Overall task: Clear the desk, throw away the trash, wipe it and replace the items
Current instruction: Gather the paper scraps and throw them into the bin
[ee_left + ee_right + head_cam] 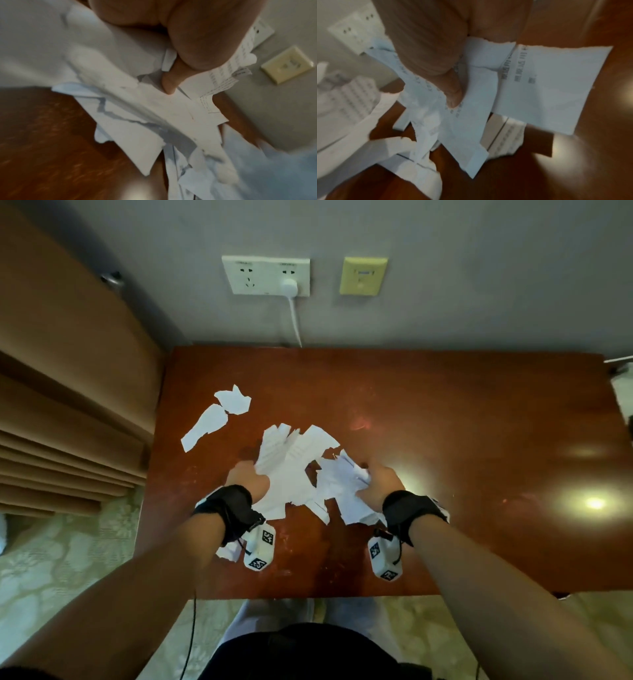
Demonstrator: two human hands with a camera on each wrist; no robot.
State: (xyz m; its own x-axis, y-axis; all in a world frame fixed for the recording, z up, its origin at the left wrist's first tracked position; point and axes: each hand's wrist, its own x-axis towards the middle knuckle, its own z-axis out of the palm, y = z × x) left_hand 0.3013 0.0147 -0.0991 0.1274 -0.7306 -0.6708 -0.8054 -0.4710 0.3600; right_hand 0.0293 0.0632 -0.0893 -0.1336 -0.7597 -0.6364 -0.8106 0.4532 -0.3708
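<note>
Gathering the trash is judged to be the step in hand: the scraps point(291, 470), torn white printed paper, are heaped on the desk point(462, 412) left of its middle and toward the near edge, some lifted off the wood and some flat on it. Two pieces point(219, 416) are seen apart from the heap, farther back and near the desk's left edge. A loss of scraps is judged the likeliest failure. The heap is made of many loose, overlapping sheets and only some are pinched, so the lower ones could slide out and be dropped on the floor when the bundle is raised. The two pieces could be overlooked, and thin paper could be torn further if it is pulled from both sides at once. The left hand point(246, 477) is set at the heap's left flank, and in the left wrist view a sheet is pinched under its thumb point(169, 82). The right hand point(380, 481) is set at the right flank, its thumb point(453, 97) clamped over a crumpled wad of scraps. Both forearms are stretched forward over the near edge, the hands angled toward each other. Beyond the desk a socket point(265, 275) with a plugged cable point(295, 320) is seen on the wall, and a curtain point(68, 378) at the left.
</note>
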